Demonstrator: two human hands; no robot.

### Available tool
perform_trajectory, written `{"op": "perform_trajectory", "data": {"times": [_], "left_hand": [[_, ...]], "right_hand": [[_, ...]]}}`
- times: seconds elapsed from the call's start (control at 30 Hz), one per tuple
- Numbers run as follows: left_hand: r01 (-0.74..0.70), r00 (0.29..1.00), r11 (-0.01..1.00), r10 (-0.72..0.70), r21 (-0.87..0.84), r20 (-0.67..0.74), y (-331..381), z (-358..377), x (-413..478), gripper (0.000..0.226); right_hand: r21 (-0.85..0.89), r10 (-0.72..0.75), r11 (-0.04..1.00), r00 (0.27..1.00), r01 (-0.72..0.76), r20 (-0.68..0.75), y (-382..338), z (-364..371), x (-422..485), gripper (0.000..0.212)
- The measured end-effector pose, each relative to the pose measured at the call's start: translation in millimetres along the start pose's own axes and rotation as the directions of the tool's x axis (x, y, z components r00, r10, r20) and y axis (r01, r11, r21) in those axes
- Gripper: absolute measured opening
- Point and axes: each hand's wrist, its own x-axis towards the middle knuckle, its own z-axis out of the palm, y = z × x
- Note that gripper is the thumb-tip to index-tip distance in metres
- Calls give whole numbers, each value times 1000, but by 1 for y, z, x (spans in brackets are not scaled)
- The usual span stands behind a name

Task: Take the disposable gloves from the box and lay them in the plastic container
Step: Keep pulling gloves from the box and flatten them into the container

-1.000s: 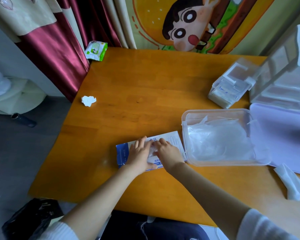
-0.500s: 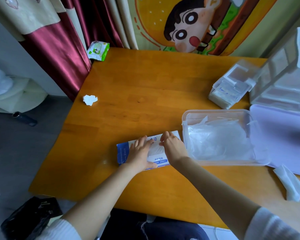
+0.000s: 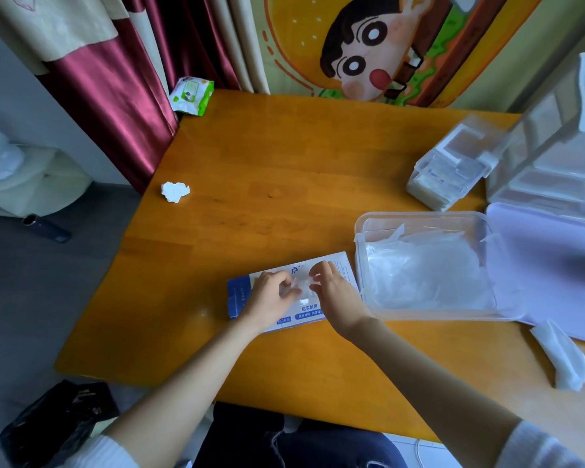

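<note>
A flat blue and white glove box (image 3: 240, 298) lies on the wooden table (image 3: 267, 184) near its front edge. Both hands rest on top of it. My left hand (image 3: 271, 298) and my right hand (image 3: 335, 292) pinch a thin clear disposable glove (image 3: 301, 285) at the box's opening, one hand on each side. Just right of the box stands the clear plastic container (image 3: 419, 217), open, with a loose pile of clear gloves (image 3: 426, 271) inside.
The container's pale purple lid (image 3: 554, 265) lies right of it. Clear storage boxes (image 3: 453, 170) and drawers (image 3: 561, 163) stand at the back right. A crumpled white paper (image 3: 175, 191) and a wet-wipe pack (image 3: 192, 95) lie at the left; a folded tissue (image 3: 564, 359) lies front right.
My left hand's fingers have curled from flat on the box into a pinch. My right hand has shifted slightly right, and a clear glove now shows between both hands.
</note>
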Motion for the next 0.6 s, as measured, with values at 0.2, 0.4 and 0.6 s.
{"op": "perform_trajectory", "data": {"times": [0.2,0.4,0.6], "left_hand": [[73,997,991,-70,-114,32,5,-5,1,16],[69,998,988,-69,-139,-1,11,-7,2,35],[24,1000,1000,-24,-19,-5,2,-4,1,37]], "right_hand": [[29,11,1000,999,-12,35,0,2,2,43],[-263,-256,937,964,230,-71,-10,3,1,57],[-367,-262,901,964,229,-42,-9,-14,7,27]]}}
